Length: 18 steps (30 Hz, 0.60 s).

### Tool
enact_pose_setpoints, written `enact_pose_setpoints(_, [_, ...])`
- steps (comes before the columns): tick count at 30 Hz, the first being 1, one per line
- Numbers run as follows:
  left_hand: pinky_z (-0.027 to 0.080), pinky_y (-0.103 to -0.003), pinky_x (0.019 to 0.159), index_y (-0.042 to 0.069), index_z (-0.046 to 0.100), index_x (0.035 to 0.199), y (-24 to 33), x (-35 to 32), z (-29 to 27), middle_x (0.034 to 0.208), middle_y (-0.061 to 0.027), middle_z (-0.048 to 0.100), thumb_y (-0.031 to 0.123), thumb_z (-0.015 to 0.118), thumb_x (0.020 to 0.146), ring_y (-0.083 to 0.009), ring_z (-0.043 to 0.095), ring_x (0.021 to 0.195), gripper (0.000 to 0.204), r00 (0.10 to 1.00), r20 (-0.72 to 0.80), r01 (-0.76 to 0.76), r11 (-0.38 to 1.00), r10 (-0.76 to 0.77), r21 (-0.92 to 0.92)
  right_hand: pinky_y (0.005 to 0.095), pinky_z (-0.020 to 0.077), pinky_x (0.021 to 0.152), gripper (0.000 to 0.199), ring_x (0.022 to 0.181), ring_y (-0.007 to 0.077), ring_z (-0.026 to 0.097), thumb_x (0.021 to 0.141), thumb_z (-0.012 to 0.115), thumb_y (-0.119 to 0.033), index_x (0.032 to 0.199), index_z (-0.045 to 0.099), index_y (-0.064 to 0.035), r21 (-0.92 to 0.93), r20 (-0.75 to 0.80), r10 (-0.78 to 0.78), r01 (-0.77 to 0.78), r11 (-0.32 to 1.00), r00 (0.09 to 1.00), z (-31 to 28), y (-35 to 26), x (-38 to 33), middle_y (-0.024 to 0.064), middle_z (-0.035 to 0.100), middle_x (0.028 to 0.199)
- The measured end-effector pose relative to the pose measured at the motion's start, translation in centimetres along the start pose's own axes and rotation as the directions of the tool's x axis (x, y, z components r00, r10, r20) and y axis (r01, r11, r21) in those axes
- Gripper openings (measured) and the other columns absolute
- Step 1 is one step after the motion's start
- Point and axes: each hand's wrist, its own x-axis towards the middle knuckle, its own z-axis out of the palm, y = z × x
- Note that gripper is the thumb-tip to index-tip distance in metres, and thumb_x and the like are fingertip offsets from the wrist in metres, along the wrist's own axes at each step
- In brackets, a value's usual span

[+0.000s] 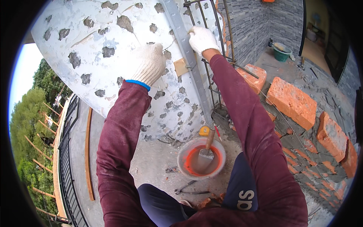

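Note:
My left hand (148,64), in a white knitted glove with a blue cuff, is closed in front of the chipped white wall (113,38). A thin wire or line shows beside its fingers; what they hold is hidden. Higher up, my right hand (203,39), gloved too, is closed beside a long metal straightedge (185,49) and a rebar cage (206,19). I cannot make out what it grips. The straightedge stands tilted along the wall, with a small tan block (180,67) at its edge.
Below my arms a bucket (181,160) holds grey mix and a trowel (206,157). A yellow tape measure (204,131) and pincers (185,188) lie close by. Orange bricks (291,102) in mortar run along the right, under a taut string. A black railing (70,170) borders the left.

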Motion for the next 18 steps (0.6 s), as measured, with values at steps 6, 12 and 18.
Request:
enact_pose_setpoints(6, [0.053,-0.05,0.067,0.002,0.067,0.089,-2.7,-3.7,-2.7,0.076,-0.0249,0.067,0.021,0.055,0.094,-0.0429,0.069,0.073,0.023,0.994,-0.001,0.109,0.994,-0.109,0.009,0.047,0.0555,0.094,0.041,0.106,0.0446,0.069,0.081,0.058,-0.021,0.115,0.074,-0.0036,-0.215,0.345,0.047,0.031,0.976,0.937,-6.2,-3.1,-1.4,0.0266,0.071,0.114])
enact_pose_setpoints(12, [0.053,-0.044,0.064,0.002,0.07,0.086,-3.6,-7.2,-4.6,0.072,-0.0214,0.067,0.019,0.057,0.094,-0.0379,0.069,0.067,0.023,0.993,-0.046,0.101,0.987,-0.107,-0.123,0.0488,0.0552,0.091,0.031,0.101,0.0425,0.07,0.087,0.054,-0.019,0.106,0.075,-0.0049,-0.314,0.205,-0.092,0.154,0.937,0.974,-6.9,-2.4,-3.3,0.0248,0.072,0.105])
enact_pose_setpoints(18, [0.053,-0.04,0.065,0.002,0.072,0.092,-3.6,-9.6,-5.8,0.072,-0.018,0.068,0.023,0.057,0.094,-0.0311,0.069,0.065,0.026,0.978,0.068,0.207,0.908,-0.196,-0.364,0.0496,0.0558,0.089,0.029,0.1,0.0425,0.07,0.085,0.054,-0.018,0.103,0.075,-0.0062,-0.336,0.14,-0.143,0.183,0.924,0.98,-6.0,-2.2,-2.0,0.0244,0.072,0.105])
